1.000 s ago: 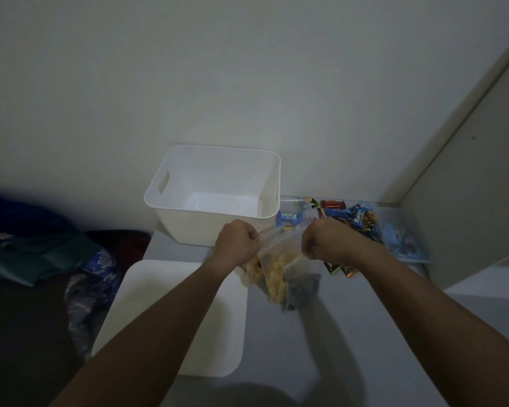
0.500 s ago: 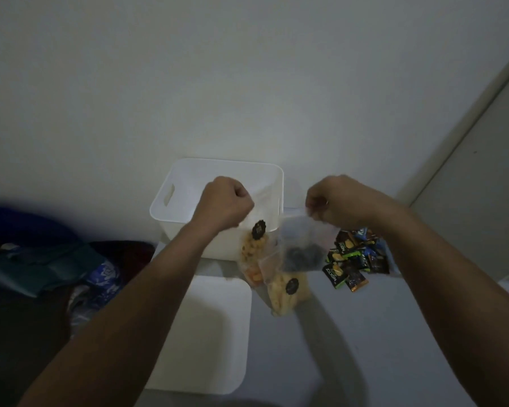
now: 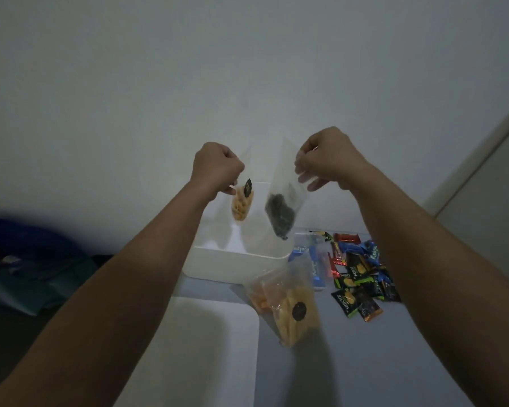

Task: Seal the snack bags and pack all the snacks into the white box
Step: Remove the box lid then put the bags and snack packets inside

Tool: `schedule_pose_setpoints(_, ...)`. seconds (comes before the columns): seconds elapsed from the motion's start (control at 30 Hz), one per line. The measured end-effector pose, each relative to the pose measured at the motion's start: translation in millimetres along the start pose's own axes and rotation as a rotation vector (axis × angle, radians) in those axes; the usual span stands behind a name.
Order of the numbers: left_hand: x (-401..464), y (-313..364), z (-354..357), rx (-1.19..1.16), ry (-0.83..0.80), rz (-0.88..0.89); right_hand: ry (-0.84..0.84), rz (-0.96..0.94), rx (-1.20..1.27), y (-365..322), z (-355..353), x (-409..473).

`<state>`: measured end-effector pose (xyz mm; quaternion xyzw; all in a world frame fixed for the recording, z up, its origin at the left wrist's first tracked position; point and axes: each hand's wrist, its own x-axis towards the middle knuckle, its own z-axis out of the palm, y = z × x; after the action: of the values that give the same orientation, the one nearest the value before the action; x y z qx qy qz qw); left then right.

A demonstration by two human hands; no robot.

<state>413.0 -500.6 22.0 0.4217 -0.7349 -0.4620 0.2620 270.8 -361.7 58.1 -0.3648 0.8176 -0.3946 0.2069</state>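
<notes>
We hold two clear bags by their tops above the box (image 3: 235, 261), so the contents hang low and settle. Our left hand (image 3: 216, 167) pinches the orange bag (image 3: 241, 205); our right hand (image 3: 325, 158) pinches the dark bag (image 3: 281, 212) (seals too blurred to judge). A third bag (image 3: 288, 306) and wrapped snacks (image 3: 359, 277) wait on the table (image 3: 365, 362).

white box (image 3: 235, 261), clear bag of orange snacks (image 3: 241, 205), clear bag of dark snacks (image 3: 281, 214), multicoloured wrappers (image 3: 360, 277)
</notes>
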Motion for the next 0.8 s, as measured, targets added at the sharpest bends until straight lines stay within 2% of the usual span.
schedule_pose_setpoints(0.17,33,-42,27,-0.012,-0.006,-0.154,-0.004,0.196,0.078,24,46,40)
schedule_pose_setpoints(0.37,54,-90,66,0.036,0.008,-0.271,-0.029,0.31,0.023,70,95,77)
schedule_pose_setpoints(0.57,61,-119,100,-0.037,0.016,-0.337,0.031,0.327,0.015,84,116,86)
schedule_pose_setpoints(0.8,53,-129,121,-0.203,-0.217,-0.409,0.05,0.243,-0.022,95,111,86)
